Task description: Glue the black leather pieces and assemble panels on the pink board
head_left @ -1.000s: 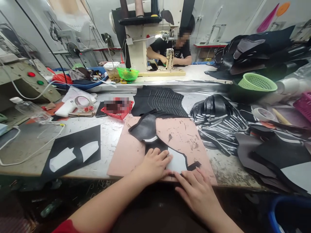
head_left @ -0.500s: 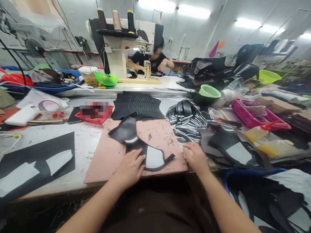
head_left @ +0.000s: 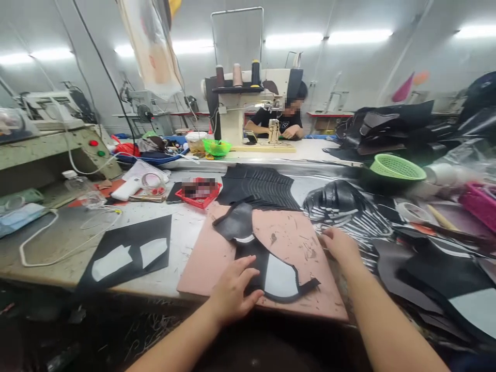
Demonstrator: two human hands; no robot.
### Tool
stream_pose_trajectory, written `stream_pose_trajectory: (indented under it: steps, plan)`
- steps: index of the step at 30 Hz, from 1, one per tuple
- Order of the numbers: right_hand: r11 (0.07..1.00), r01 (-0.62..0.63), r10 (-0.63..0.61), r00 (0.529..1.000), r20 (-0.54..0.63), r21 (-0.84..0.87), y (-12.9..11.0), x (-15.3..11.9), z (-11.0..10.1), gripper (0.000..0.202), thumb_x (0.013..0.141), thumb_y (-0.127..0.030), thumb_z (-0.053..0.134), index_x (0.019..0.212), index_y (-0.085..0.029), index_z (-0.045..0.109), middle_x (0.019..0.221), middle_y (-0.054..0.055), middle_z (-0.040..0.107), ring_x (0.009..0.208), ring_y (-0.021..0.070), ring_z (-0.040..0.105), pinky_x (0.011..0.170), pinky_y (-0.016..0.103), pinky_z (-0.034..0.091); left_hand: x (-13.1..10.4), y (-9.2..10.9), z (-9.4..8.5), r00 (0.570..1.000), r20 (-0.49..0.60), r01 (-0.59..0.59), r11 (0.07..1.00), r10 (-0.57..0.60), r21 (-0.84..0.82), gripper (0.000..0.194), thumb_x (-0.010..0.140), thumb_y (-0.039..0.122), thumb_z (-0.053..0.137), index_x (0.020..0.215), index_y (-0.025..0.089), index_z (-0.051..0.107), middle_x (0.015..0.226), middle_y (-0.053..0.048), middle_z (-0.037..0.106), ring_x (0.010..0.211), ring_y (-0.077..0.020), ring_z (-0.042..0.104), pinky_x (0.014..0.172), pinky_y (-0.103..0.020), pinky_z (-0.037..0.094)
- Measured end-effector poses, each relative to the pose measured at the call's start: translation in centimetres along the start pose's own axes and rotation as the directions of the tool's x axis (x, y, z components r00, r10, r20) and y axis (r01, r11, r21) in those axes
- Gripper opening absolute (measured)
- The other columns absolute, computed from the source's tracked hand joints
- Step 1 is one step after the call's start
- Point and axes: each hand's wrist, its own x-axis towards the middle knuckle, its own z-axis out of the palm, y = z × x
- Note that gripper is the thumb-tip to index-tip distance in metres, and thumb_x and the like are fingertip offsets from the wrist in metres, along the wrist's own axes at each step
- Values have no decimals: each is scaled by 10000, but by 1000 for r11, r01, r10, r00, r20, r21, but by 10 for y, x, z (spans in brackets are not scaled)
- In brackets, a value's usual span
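Note:
A black leather piece (head_left: pixel 253 258) with a pale grey patch and a dark bound edge lies flat on the pink board (head_left: pixel 209 263). My left hand (head_left: pixel 236 289) rests on its near left part with fingers spread. Beyond the board's right edge, my right hand (head_left: pixel 341 248) is at the stack of black strips with white edges (head_left: pixel 341 206). Its thumb and fingertips are near the lower left of that stack, and what they touch, if anything, is too small to tell.
Layered black pieces (head_left: pixel 256 183) lie behind the board, beside a red basket (head_left: pixel 199 194). A black sheet with white shapes (head_left: pixel 134 248) is at left. A person (head_left: pixel 290 116) sits behind the sewing machine (head_left: pixel 232 121). A green basket (head_left: pixel 399 166) stands at right.
The view has swung left, so the board and hands appear farther right. My left hand still rests on the leather piece, and my right hand remains beside the board.

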Motion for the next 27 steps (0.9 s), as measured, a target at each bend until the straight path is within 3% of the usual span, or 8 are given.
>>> stream_pose_trajectory:
  steps: [3, 5, 7, 9, 13, 17, 21, 27]
  plan:
    - [994, 81, -71, 989, -131, 77, 0, -16, -10, 214, 813, -303, 450, 863, -168, 609, 791, 96, 655, 674, 235, 592, 572, 314, 385, 4, 9, -4, 994, -64, 83, 986, -93, -147, 187, 803, 228, 479, 962, 162, 552, 1215, -127, 513, 1130, -223, 467, 948, -415, 414]
    - [948, 261, -209, 942, -263, 184, -8, -41, -15, 255, 844, -345, 402, 862, -192, 605, 839, 85, 659, 713, 227, 607, 585, 312, 419, 10, 19, -8, 980, -33, 177, 937, -195, -301, 186, 804, 227, 470, 956, 162, 554, 1133, -111, 557, 1058, -207, 505, 916, -388, 429]
    - [832, 465, -384, 877, -290, 303, -26, -75, -18, 299, 881, -351, 350, 838, -211, 611, 772, 58, 658, 692, 202, 619, 578, 293, 459, 17, 29, -10, 946, 111, 319, 825, -304, -466, 192, 802, 260, 483, 945, 161, 562, 990, -81, 602, 903, -178, 555, 820, -338, 465]
    - [673, 606, -532, 795, -290, 425, -47, -111, -19, 249, 882, -318, 378, 915, -215, 603, 763, 40, 664, 682, 177, 633, 579, 262, 494, 22, 38, -9, 888, 293, 458, 645, -353, -611, 212, 797, 317, 500, 913, 152, 567, 852, -45, 604, 753, -145, 562, 708, -287, 473]
    - [496, 542, -531, 808, -257, 679, -79, -160, -15, 139, 869, -253, 435, 919, -201, 554, 690, 22, 637, 582, 139, 620, 523, 204, 512, 24, 48, 0, 825, 462, 557, 337, -325, -759, 316, 748, 452, 551, 745, 138, 525, 652, 14, 523, 568, -90, 508, 571, -224, 428]
    - [489, 460, -472, 854, -219, 741, -83, -172, -10, 130, 863, -276, 464, 800, -203, 552, 649, 15, 613, 561, 140, 602, 508, 208, 506, 18, 50, 3, 799, 507, 585, 224, -323, -779, 408, 658, 526, 618, 696, 143, 483, 581, 39, 475, 493, -69, 465, 512, -213, 397]
    - [579, 510, -511, 835, -205, 636, -81, -172, -16, 176, 857, -281, 473, 722, -208, 558, 645, 13, 601, 566, 145, 583, 501, 228, 489, 12, 50, -2, 775, 520, 613, 228, -358, -757, 327, 642, 424, 644, 690, 137, 493, 584, 34, 489, 511, -72, 472, 531, -214, 398]
    - [629, 696, -635, 717, -287, 348, -82, -173, -30, 219, 868, -241, 432, 728, -217, 598, 694, 33, 624, 610, 166, 592, 550, 270, 483, 5, 53, -2, 818, 427, 572, 463, -385, -677, 118, 695, 250, 551, 687, 133, 562, 627, 17, 543, 597, -97, 480, 565, -207, 388]
